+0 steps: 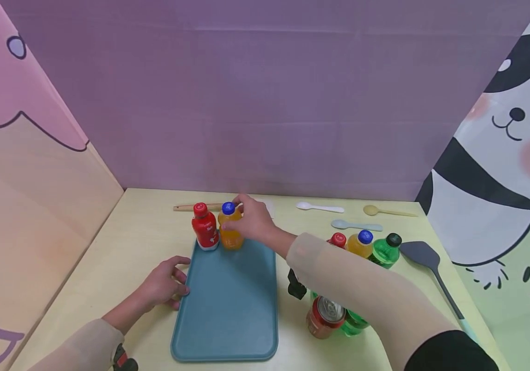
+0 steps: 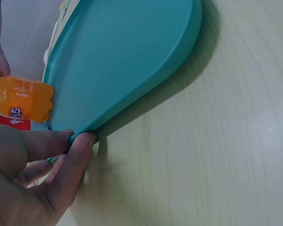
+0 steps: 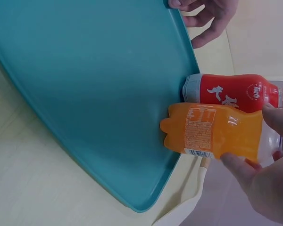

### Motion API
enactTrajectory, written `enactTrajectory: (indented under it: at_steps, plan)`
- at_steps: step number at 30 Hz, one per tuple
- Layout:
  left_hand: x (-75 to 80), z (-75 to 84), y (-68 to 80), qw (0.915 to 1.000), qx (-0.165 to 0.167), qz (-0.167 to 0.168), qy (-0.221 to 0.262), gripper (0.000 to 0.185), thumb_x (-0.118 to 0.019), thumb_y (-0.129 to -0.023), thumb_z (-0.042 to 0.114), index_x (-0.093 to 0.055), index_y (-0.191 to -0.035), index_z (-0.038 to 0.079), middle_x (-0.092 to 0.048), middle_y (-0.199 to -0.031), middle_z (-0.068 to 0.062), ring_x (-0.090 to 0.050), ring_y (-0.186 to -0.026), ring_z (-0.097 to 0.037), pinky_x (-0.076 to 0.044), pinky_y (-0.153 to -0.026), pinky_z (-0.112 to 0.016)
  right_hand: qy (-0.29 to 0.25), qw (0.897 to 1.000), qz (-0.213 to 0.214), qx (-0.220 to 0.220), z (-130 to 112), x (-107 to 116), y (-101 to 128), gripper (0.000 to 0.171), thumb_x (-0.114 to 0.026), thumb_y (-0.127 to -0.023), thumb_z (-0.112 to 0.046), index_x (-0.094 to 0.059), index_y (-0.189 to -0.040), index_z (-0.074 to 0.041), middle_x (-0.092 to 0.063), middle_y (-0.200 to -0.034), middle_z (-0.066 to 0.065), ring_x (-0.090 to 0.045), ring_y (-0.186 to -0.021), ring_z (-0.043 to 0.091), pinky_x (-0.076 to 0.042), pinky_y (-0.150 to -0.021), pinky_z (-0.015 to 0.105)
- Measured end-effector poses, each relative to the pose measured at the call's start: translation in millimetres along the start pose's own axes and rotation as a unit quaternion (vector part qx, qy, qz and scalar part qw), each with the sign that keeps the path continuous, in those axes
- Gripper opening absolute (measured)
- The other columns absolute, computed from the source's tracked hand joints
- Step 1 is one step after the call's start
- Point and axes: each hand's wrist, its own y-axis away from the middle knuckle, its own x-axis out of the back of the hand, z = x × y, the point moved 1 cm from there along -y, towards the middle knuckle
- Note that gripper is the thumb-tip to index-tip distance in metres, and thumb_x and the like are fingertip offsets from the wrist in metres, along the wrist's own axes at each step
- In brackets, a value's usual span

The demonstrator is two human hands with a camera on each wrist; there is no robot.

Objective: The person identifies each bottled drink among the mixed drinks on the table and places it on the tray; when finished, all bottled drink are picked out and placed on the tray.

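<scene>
The orange bottle (image 1: 230, 229) is a small plastic drink bottle with a blue cap, orange liquid and a printed label, and it stands upright at the far end of the teal tray (image 1: 232, 309). A red bottle (image 1: 205, 226) with a red cap stands touching it on the same end of the tray. The right hand (image 1: 254, 219) is clamped round the orange bottle, fingers and thumb curled about its upper body. The left hand (image 1: 165, 282) rests at the tray's left rim, well apart from the orange bottle, its fingertips (image 2: 82, 143) pressed against the rim, fingers mostly straight. In the right wrist view the orange bottle's cap is hidden behind the fingers. Beside the tray's right edge, the right forearm covers part of a cluster of bottles (image 1: 366, 246) and a can (image 1: 325, 315).
</scene>
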Motion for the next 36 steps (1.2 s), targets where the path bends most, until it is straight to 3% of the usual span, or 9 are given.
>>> enactTrajectory:
  at_steps: [6,11,19,28,36]
  plan:
    - [-0.9,1.6,1.3,1.0,-0.002,-0.001,-0.002,0.077,-0.075,-0.083,-0.01,-0.037,-0.15,0.0,-0.055,-0.105,-0.019,-0.064,-0.072,-0.026,-0.063,-0.058,-0.04,-0.024,0.999,-0.032,-0.001,3,4,0,0.054,-0.084,-0.086,-0.026,-0.055,-0.13,-0.016,-0.062,-0.132,0.01,-0.062,-0.118,0.027,-0.061,-0.093,0.039]
    - [-0.4,1.9,2.5,1.0,0.002,-0.002,0.003,0.076,-0.074,-0.084,-0.01,-0.037,-0.15,0.001,-0.055,-0.105,-0.019,-0.064,-0.072,-0.026,-0.063,-0.058,-0.04,-0.026,0.996,-0.082,-0.002,4,16,-1,0.061,-0.084,-0.086,-0.03,-0.055,-0.138,-0.017,-0.06,-0.139,0.008,-0.06,-0.126,0.029,-0.06,-0.096,0.041]
    - [-0.5,3.1,4.4,1.0,0.002,-0.001,0.005,0.076,-0.074,-0.084,-0.01,-0.037,-0.15,0.0,-0.055,-0.104,-0.018,-0.064,-0.071,-0.026,-0.063,-0.057,-0.04,-0.003,0.99,-0.138,0.041,0,70,16,0.075,-0.084,-0.086,-0.032,-0.048,-0.15,-0.015,-0.051,-0.151,0.01,-0.053,-0.138,0.034,-0.054,-0.106,0.045]
    - [2.0,4.2,3.3,1.0,0.004,0.003,-0.005,0.076,-0.074,-0.084,-0.009,-0.037,-0.15,0.0,-0.055,-0.105,-0.018,-0.064,-0.07,-0.026,-0.063,-0.057,-0.039,0.021,0.991,-0.103,0.086,13,160,64,0.077,-0.083,-0.087,-0.031,-0.044,-0.152,-0.017,-0.045,-0.158,0.005,-0.043,-0.146,0.032,-0.044,-0.116,0.053]
    - [-1.1,3.8,4.1,1.0,0.008,0.003,0.001,0.075,-0.073,-0.085,-0.01,-0.037,-0.15,0.001,-0.055,-0.105,-0.018,-0.064,-0.074,-0.026,-0.063,-0.058,-0.039,0.047,0.996,-0.035,0.072,58,227,127,0.079,-0.08,-0.089,-0.035,-0.04,-0.154,-0.013,-0.041,-0.16,0.013,-0.036,-0.148,0.043,-0.038,-0.115,0.065]
